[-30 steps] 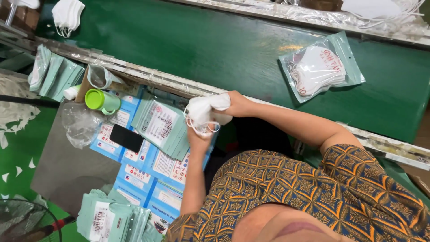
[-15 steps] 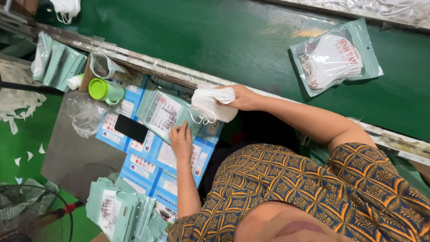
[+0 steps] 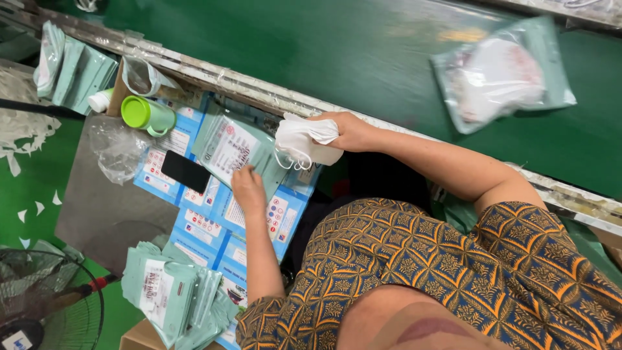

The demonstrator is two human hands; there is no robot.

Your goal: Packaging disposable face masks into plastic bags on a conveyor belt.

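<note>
Green conveyor belt (image 3: 272, 45) behind, right hand (image 3: 350, 131) fingers clamp a white mask (image 3: 301, 140) clear while left hand (image 3: 248, 188) fingers pin the pouch (image 3: 230, 148) flat below.

The white mask (image 3: 304, 141) in the right hand (image 3: 350, 129) looks like soft, matt cloth. The pale green pouch (image 3: 233, 150) under the left hand (image 3: 248, 188) is thin, shiny plastic. The belt (image 3: 272, 52) is smooth, dark green and a bit glossy, with a dull metal rail (image 3: 214, 78) on its edge. The green cup (image 3: 148, 115) is smooth plastic. The phone (image 3: 185, 171) is black and glossy. The blue cards (image 3: 201, 223) look like shiny paper. The worktop (image 3: 97, 207) is grey and matt.
</note>
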